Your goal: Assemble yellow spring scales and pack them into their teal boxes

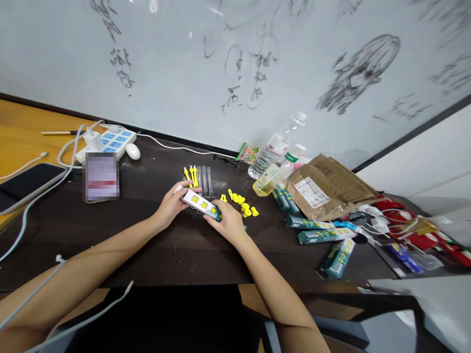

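A slim white-and-green carton (202, 204) with yellow characters is held between both hands over the dark desk. My left hand (175, 202) grips its white end, fingers behind and thumb in front. Around its green end closes my right hand (227, 221). Just behind the carton lie several yellow rod-like parts (191, 175) and several clear grey tubes (205, 179) side by side. Small yellow plastic pieces (237, 197) are scattered to the right of my right hand. Some thin metal wire shows beneath the carton, partly hidden.
Several similar green cartons (324, 236) lie at the right, near a cardboard parcel (324, 189). Two plastic bottles (270, 154) stand by the whiteboard (165, 73). At left are a power strip (116, 142), a white mouse (133, 151), a phone (31, 184) and loose cables.
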Demonstrator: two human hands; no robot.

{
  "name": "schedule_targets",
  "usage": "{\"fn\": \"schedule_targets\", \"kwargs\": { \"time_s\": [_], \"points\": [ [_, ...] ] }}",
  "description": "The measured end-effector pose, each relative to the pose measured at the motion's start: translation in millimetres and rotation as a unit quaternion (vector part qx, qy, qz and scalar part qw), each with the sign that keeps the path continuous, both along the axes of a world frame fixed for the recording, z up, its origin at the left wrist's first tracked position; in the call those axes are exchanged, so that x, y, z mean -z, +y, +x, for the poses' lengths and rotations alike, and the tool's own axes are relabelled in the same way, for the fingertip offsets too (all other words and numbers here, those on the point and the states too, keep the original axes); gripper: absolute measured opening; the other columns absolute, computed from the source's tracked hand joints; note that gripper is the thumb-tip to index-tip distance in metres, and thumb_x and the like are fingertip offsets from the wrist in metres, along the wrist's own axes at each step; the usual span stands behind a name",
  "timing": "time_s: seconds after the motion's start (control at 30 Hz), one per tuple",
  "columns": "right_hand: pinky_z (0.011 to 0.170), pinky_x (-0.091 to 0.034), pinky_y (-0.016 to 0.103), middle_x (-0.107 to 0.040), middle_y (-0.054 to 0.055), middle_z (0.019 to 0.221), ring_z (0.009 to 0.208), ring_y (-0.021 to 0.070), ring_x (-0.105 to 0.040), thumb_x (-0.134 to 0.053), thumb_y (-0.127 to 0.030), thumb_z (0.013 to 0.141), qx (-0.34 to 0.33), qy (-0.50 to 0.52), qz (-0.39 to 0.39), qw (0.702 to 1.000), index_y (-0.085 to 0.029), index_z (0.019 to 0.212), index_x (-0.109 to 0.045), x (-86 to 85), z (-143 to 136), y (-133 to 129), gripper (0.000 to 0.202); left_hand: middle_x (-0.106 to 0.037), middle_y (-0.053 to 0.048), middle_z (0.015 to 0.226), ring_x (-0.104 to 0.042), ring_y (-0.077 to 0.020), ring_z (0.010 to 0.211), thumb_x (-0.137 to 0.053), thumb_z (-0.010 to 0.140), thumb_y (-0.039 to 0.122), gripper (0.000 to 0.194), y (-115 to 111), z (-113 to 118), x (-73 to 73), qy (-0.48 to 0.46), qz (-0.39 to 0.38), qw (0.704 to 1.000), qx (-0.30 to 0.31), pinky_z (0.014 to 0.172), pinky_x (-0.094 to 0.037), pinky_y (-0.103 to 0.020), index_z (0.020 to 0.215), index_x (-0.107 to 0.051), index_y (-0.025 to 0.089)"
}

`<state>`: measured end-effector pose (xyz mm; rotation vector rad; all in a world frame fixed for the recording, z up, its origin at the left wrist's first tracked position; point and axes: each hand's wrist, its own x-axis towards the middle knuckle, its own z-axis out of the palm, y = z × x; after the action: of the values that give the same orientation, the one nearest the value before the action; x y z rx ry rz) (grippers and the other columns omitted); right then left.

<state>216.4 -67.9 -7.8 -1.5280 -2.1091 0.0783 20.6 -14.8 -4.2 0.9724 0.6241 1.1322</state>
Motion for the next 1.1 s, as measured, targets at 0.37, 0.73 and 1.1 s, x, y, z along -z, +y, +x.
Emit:
{"fn": "schedule_targets", "kwargs": {
  "time_s": [0.37, 0.73, 1.1],
  "points": [
    [0.083, -0.049, 0.033, -0.067, 0.007, 0.108, 0.1, 0.0231, -0.063, -0.061, -0.042, 0.081, -0.004, 0.002, 0.001, 1.0, -0.022, 0.114, -0.056, 1.6, 0.6, 0.9, 0.038, -0.063, -0.011, 0.123, -0.059, -0.0272, 0.112, -0.052, 0.086, 0.051, 0.044, -2.5, -0.8, 2.6, 0.048, 0.046, 0.997, 0.042, 0.091, -0.047, -0.045, 0.121, -0.052, 0.024],
    [0.083, -0.049, 0.033, -0.067, 0.006, 0.109, 0.101, 0.0235, -0.062, -0.061, -0.042, 0.082, -0.015, -0.005, -0.005, 1.0, -0.023, 0.114, -0.055, -1.0, 0.7, -0.3, 0.038, -0.066, -0.013, 0.117, -0.062, -0.0265, 0.106, -0.044, 0.089, 0.052, 0.045, -3.7, 2.0, 1.7, 0.053, 0.041, 0.997, 0.029, 0.085, -0.051, -0.043, 0.116, -0.055, 0.019],
    [0.085, -0.049, 0.034, -0.066, 0.007, 0.11, 0.101, 0.0233, -0.062, -0.06, -0.042, 0.083, -0.025, -0.01, -0.004, 1.0, -0.022, 0.114, -0.056, -0.9, 0.3, -0.5, 0.037, -0.069, -0.014, 0.11, -0.067, -0.0256, 0.092, -0.041, 0.088, 0.055, 0.048, 0.8, -2.3, 8.1, 0.089, 0.057, 0.994, -0.002, 0.074, -0.057, -0.042, 0.112, -0.054, 0.016]
  ]
}}
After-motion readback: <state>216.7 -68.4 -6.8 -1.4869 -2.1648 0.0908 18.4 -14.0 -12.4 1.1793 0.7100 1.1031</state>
